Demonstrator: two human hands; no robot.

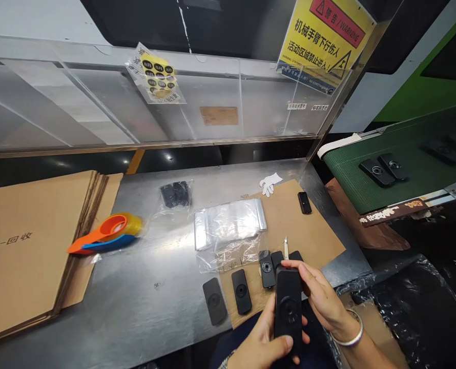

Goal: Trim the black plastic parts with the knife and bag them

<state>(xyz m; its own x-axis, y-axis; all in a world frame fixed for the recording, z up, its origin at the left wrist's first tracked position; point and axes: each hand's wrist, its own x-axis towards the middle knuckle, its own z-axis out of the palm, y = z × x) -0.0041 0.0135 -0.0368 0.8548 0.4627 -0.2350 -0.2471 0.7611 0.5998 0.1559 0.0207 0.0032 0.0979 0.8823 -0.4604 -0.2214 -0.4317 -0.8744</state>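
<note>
A black casing (288, 287), gripped by left hand (262, 334) and right hand (323, 296), partly hides dark parts (276, 257) on cardboard (313, 238).

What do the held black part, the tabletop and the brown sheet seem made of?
Held black part: probably matte plastic, dark with little shine.
Tabletop: likely metal, perhaps steel, grey with blurred reflections.
Brown sheet: seemingly cardboard or heavy paper, dull tan.

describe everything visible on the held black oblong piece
The black oblong piece looks like matte plastic, with a circular detail on its face. It is held near the table's edge, face toward the camera: left grip around its lower part, thumb on the face; right grip at its upper end.
</note>
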